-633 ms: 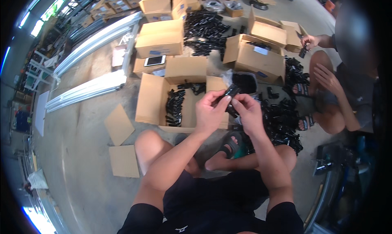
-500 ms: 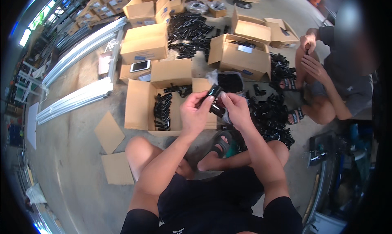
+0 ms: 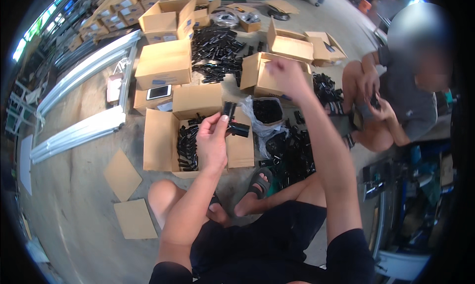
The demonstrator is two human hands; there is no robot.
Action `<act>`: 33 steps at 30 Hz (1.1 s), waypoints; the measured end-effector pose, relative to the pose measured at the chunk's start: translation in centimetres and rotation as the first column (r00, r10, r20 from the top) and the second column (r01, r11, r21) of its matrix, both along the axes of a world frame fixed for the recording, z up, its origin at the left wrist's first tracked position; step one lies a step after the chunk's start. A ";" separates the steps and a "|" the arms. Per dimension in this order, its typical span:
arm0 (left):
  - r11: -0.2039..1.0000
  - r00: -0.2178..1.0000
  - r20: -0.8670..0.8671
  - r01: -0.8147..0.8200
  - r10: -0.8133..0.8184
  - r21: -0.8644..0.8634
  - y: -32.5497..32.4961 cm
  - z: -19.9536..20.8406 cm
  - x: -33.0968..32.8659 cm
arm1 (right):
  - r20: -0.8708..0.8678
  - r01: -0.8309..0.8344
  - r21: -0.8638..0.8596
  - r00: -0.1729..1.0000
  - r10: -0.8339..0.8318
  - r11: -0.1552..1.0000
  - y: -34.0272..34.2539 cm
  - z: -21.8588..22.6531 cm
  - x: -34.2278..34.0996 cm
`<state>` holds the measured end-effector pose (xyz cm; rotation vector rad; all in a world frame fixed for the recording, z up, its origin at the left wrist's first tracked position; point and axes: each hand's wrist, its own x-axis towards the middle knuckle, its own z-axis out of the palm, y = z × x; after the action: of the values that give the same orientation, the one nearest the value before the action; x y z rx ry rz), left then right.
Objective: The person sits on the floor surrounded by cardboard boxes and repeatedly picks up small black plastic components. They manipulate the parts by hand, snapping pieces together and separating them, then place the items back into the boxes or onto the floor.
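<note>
My left hand [image 3: 213, 141] grips a glossy black angled pipe fitting [image 3: 239, 130], thumb pressed on its upright arm, above an open cardboard box [image 3: 161, 144]. Inside that box, similar black fittings [image 3: 187, 148] lie in rows. My right hand [image 3: 288, 77] is raised, away from the fitting, in front of another open carton [image 3: 251, 71]; motion smears its fingers, so what they hold is unclear. Between my hands and the far cartons stands a bag-lined tub [image 3: 267, 110] of small black pieces. A heap of black fittings [image 3: 297, 157] lies on the floor at its right.
A co-worker's hands [image 3: 378, 105] hold a small black part on the right. Another pile of black parts [image 3: 217, 51] spreads behind the boxes. Long silvery profiles [image 3: 81, 135] lie at the left, near loose cardboard sheets [image 3: 123, 175]. A white tablet [image 3: 159, 92] rests on a carton.
My right hand has left the fitting and moved up and away toward the far carton. The left hand keeps the fitting, now lower and further left. The co-worker's hands have come lower.
</note>
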<state>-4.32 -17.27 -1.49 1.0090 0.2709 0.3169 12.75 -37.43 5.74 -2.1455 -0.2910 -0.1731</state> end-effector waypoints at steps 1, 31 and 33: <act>0.999 1.000 0.004 -0.026 0.025 0.029 0.2 -0.2 -0.1 | -0.153 -0.064 0.026 0.986 0.067 0.998 1.3 -0.6 -4.1; 0.907 0.976 -0.018 0.207 -0.216 0.368 -7.2 -1.9 -1.6 | -0.349 0.143 0.688 0.925 0.151 0.712 -1.5 -11.7 -17.2; 0.909 0.977 -0.010 0.201 -0.211 0.365 -6.9 -2.2 -1.6 | -0.303 0.195 0.772 0.950 0.080 0.606 0.1 -10.2 -17.4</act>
<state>-5.97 -24.19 -3.71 1.3880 0.0756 0.1913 -4.69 -37.35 -4.41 -1.2367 0.0588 0.0126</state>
